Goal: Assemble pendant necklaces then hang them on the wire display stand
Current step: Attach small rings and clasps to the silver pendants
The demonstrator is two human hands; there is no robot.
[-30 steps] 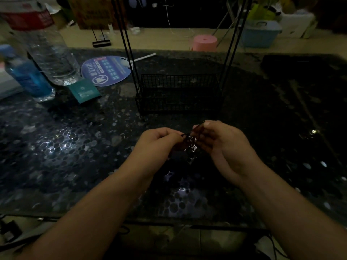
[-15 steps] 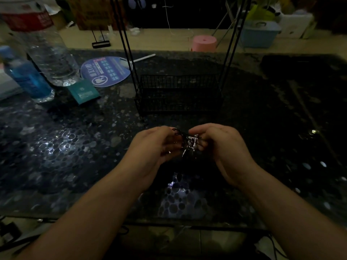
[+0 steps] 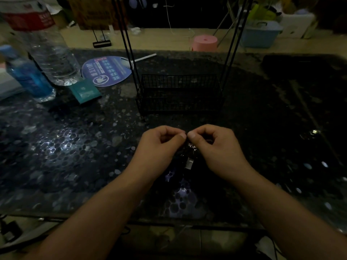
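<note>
My left hand [image 3: 159, 147] and my right hand [image 3: 216, 147] meet thumb to thumb over the dark table, each pinching a thin dark necklace cord between thumb and forefinger. A small silvery pendant [image 3: 189, 163] dangles below the pinch, between the two wrists. The cord itself is hard to make out in the dim light. The black wire display stand [image 3: 178, 94] stands just beyond my hands, a mesh basket at its base and thin uprights rising out of view.
A large clear water bottle [image 3: 48, 53], a small blue bottle [image 3: 28, 77], a teal packet [image 3: 85, 91] and a round blue hand fan [image 3: 107, 71] lie at the left. The dark pebble-patterned table [image 3: 65, 147] spreads around. A pink stool [image 3: 205, 42] stands beyond its far edge.
Both hands have turned so the thumbs now meet tip to tip. The pendant, bunched between the fingers before, now hangs lower beneath them.
</note>
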